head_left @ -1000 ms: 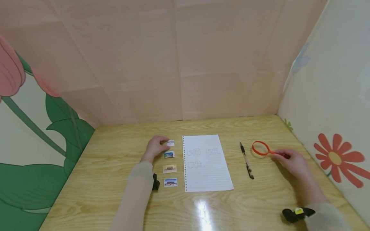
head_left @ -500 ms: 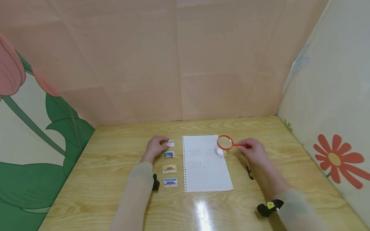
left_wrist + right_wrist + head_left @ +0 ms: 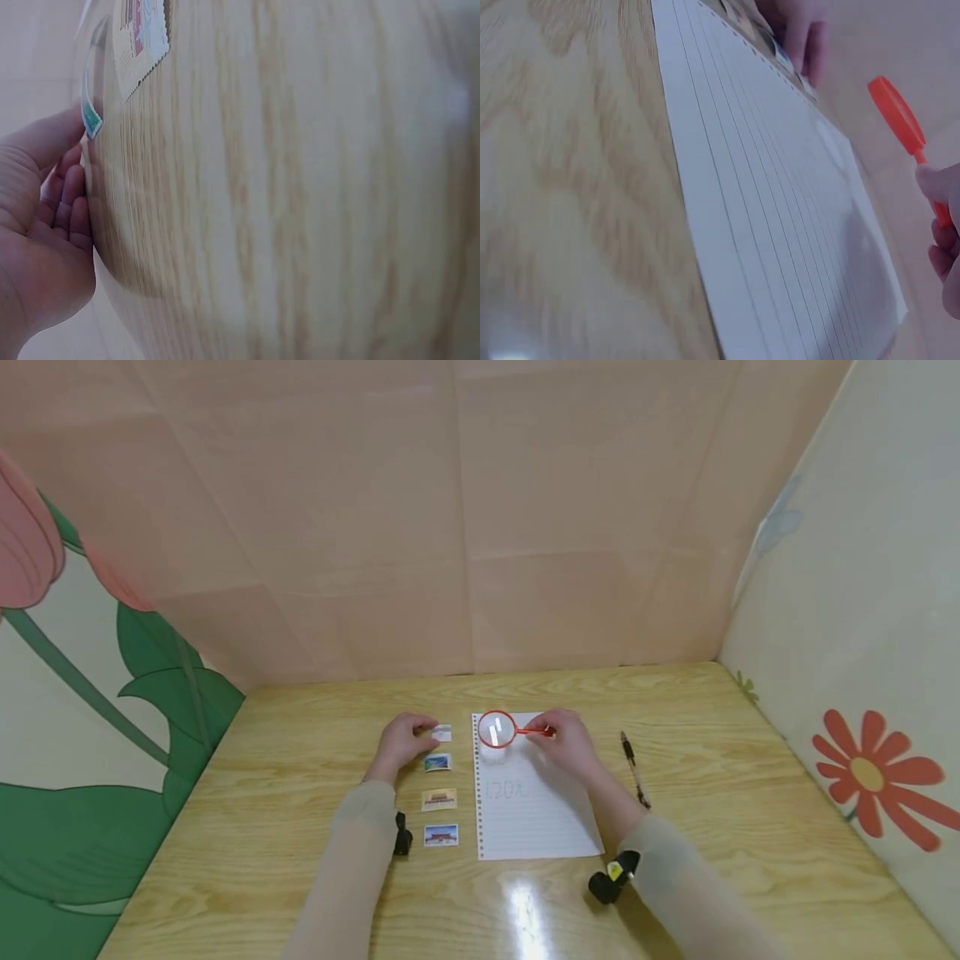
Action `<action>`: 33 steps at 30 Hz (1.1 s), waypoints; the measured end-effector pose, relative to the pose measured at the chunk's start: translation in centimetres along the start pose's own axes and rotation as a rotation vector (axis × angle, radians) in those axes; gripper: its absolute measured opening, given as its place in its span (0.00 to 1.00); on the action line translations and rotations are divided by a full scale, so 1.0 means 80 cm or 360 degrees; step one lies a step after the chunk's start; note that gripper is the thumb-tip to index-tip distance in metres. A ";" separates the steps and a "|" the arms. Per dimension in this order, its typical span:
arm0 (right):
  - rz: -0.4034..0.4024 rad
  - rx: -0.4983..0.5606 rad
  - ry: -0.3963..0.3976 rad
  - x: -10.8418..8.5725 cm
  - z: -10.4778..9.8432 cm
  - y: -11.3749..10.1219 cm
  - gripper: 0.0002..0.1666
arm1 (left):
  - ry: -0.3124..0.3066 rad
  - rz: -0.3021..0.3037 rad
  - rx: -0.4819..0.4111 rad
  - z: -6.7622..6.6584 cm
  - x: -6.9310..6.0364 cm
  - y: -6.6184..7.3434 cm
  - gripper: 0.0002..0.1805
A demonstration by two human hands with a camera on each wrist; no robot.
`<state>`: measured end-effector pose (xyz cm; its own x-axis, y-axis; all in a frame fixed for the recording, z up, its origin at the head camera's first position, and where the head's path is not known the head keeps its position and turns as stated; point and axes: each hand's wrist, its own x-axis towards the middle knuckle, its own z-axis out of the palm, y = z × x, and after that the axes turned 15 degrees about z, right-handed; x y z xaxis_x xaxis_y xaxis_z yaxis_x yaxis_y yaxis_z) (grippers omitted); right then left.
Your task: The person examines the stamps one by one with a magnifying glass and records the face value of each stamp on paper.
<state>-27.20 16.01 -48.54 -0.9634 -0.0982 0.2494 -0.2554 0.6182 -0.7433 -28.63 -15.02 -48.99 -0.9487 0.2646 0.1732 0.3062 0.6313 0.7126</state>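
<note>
My right hand [image 3: 566,745] pinches the handle of a red-rimmed magnifying glass [image 3: 497,729], held above the upper left part of a lined sheet [image 3: 543,827]. In the right wrist view the magnifying glass [image 3: 898,116] is seen nearly edge-on, lifted off the paper. My left hand [image 3: 402,745] lies at the table's far side, its thumb and forefinger at the edges of the topmost stamp [image 3: 442,733]. Below it in a column lie a blue-green stamp [image 3: 438,762], a yellowish stamp [image 3: 439,799] and a blue-sky stamp [image 3: 441,835]. Curled fingers of the left hand [image 3: 56,202] show in the left wrist view.
A black pen [image 3: 633,764] lies right of the sheet, partly behind the right forearm. Handwritten figures [image 3: 506,789] are on the paper. The wooden table [image 3: 247,852] meets a pink back wall [image 3: 360,568] and a flowered wall [image 3: 847,635] on the right.
My right hand has carried the magnifying glass leftward, from beside the pen across the sheet to near its punched edge. The left hand has stayed at the top stamp.
</note>
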 end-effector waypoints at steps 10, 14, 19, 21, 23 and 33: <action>0.0129 -0.0120 -0.0017 0.015 0.055 -0.034 0.04 | 0.0005 0.0043 0.0009 -0.001 0.001 0.000 0.19; 0.0158 -0.0163 -0.0022 0.017 0.071 -0.046 0.03 | 0.0015 0.0051 -0.0002 0.000 0.001 0.001 0.19; 0.0204 -0.0186 0.0013 0.017 0.085 -0.059 0.04 | 0.0039 0.0057 0.0001 0.002 0.001 0.001 0.18; 0.0210 -0.0188 0.0032 0.017 0.089 -0.062 0.04 | 0.0044 0.0053 0.0002 0.003 0.002 0.001 0.18; 0.0217 -0.0201 0.0041 0.018 0.093 -0.063 0.04 | 0.0048 0.0056 0.0013 0.004 0.003 -0.001 0.19; 0.0234 -0.0233 0.0074 0.015 0.100 -0.069 0.04 | 0.0067 0.0074 0.0042 0.005 0.002 -0.004 0.21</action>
<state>-27.59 6.26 -49.06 -0.9838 0.0352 0.1759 -0.0949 0.7303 -0.6766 -28.83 -14.91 -49.46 -0.9358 0.2635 0.2344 0.3513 0.6384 0.6848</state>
